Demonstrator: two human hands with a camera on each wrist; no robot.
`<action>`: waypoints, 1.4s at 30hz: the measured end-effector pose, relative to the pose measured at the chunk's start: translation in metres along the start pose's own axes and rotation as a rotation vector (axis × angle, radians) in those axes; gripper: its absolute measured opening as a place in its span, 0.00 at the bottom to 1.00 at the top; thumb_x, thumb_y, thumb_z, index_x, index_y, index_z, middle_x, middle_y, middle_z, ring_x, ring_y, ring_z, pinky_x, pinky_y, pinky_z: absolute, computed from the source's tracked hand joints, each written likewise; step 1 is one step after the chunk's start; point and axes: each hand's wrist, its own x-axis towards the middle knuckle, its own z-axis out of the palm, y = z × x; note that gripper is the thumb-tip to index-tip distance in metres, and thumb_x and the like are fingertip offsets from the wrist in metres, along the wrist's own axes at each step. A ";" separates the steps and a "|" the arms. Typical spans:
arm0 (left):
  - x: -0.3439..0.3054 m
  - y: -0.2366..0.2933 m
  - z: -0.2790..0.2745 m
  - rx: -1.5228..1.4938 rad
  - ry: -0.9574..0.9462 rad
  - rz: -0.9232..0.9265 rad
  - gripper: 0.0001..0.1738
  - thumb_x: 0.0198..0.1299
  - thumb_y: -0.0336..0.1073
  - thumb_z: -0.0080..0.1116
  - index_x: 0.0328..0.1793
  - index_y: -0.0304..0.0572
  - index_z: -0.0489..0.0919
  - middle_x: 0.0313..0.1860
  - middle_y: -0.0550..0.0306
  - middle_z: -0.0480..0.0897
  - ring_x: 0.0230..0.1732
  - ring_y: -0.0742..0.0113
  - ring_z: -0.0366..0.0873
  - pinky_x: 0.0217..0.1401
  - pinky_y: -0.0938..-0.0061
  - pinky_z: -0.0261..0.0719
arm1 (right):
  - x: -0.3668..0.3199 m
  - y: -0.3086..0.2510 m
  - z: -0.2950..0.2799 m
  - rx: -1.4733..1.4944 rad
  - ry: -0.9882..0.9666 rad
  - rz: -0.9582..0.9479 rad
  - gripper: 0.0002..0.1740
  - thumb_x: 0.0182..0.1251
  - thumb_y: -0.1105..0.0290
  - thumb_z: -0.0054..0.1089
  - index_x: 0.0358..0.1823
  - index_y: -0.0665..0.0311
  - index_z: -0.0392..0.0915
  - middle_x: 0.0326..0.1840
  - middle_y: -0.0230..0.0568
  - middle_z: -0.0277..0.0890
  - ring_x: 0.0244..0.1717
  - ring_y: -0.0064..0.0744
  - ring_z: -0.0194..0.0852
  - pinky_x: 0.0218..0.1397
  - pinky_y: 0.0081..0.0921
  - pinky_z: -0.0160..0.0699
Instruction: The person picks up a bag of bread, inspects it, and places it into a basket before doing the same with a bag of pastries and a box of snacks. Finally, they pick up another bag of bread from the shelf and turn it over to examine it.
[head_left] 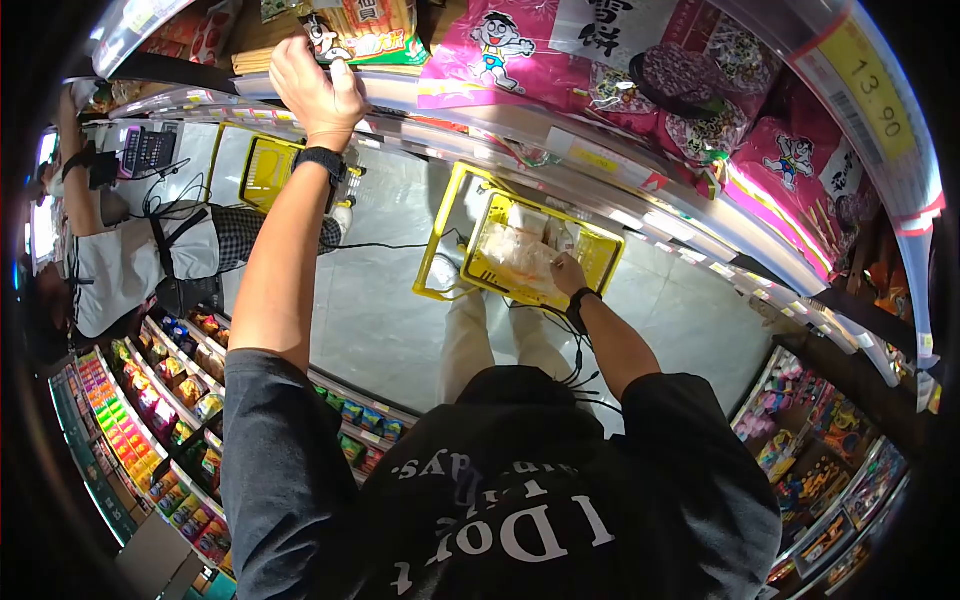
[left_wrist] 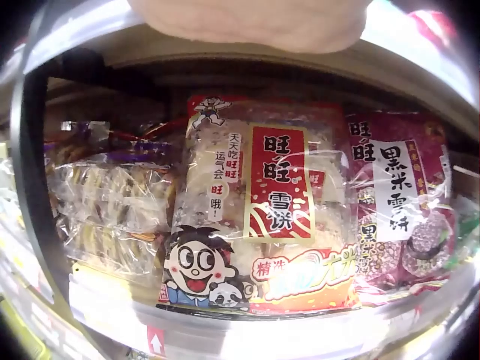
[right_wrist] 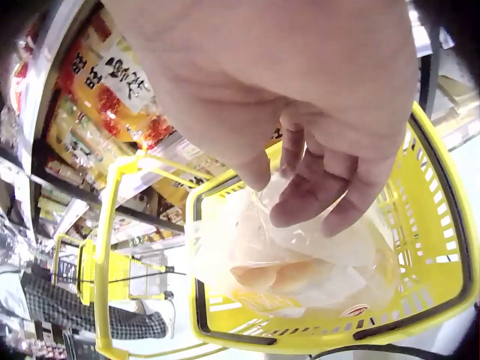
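At the upper left of the head view, my left hand (head_left: 322,95) is raised at the shelf edge, beside a rice cracker pack (head_left: 385,30); how its fingers close is unclear. The left wrist view shows only the base of that hand above the red and clear pack (left_wrist: 277,187), which lies on the shelf. Low down, my right hand (head_left: 568,272) is inside the yellow basket (head_left: 612,262). Its fingers are curled on a clear plastic bag (right_wrist: 300,259) with pale brown food in it, and thumb and fingers pinch the film.
Purple black-rice cracker packs (head_left: 500,50) lie to the right on the shelf, and small wrapped packs (left_wrist: 112,217) to the left. Another person (head_left: 150,250) stands at the left near a second yellow basket (head_left: 268,170). Snack shelves (head_left: 150,420) line the aisle behind.
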 end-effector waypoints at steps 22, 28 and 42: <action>0.000 -0.008 -0.011 -0.136 0.003 0.005 0.33 0.58 0.51 0.67 0.60 0.32 0.75 0.57 0.41 0.77 0.61 0.42 0.73 0.67 0.50 0.67 | -0.260 -0.206 -0.130 -0.203 0.476 -0.208 0.04 0.69 0.80 0.56 0.42 0.68 0.72 0.54 0.57 0.77 0.56 0.55 0.76 0.61 0.44 0.76; -0.047 0.036 -0.075 -0.584 -0.067 -0.045 0.49 0.56 0.45 0.76 0.79 0.33 0.64 0.77 0.41 0.66 0.76 0.46 0.63 0.79 0.56 0.60 | -0.326 -0.274 -0.146 0.228 0.758 -0.177 0.03 0.77 0.77 0.56 0.42 0.68 0.72 0.46 0.47 0.85 0.44 0.32 0.84 0.54 0.29 0.81; -0.176 0.133 -0.166 -1.609 -1.467 -0.380 0.63 0.34 0.52 0.89 0.77 0.37 0.68 0.73 0.49 0.74 0.72 0.54 0.70 0.77 0.60 0.67 | -0.414 -0.345 -0.214 1.000 0.701 -0.488 0.11 0.70 0.72 0.64 0.36 0.62 0.68 0.38 0.49 0.81 0.40 0.36 0.83 0.51 0.30 0.81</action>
